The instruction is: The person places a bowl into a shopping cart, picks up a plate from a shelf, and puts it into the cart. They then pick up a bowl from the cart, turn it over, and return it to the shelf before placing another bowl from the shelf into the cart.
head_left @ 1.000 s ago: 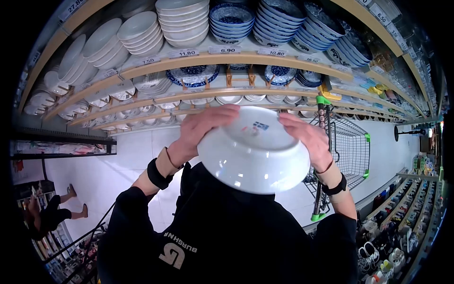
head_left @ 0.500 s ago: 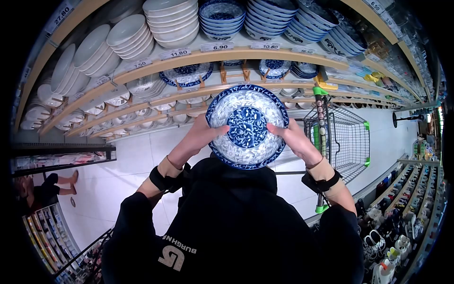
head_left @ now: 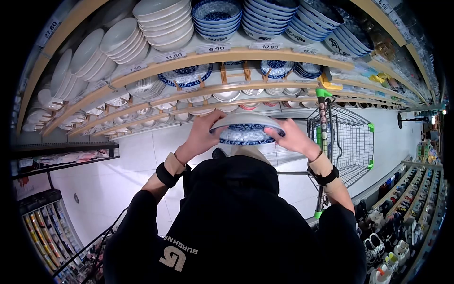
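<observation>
A blue-and-white patterned plate [head_left: 246,134] is held between my two hands in front of my body, tilted so its far edge is raised and its pale underside partly shows. My left hand [head_left: 204,131] grips the left rim, fingers behind and thumb on the patterned face. On the opposite rim, my right hand [head_left: 292,136] is closed in the same way, with its thumb on the face. Beyond the plate, the lower shelf carries similar blue-and-white plates [head_left: 186,75] on wooden stands.
Stacks of white bowls [head_left: 165,23] and blue patterned bowls [head_left: 216,21] line the upper shelf above price labels. A shopping cart [head_left: 347,142] stands at my right. Shoe racks [head_left: 402,208] fill the lower right. Another display [head_left: 49,227] is at lower left.
The plate has tipped from facing me nearly flat to a steep tilt, both hands turning with it. A person at the left has gone out of view.
</observation>
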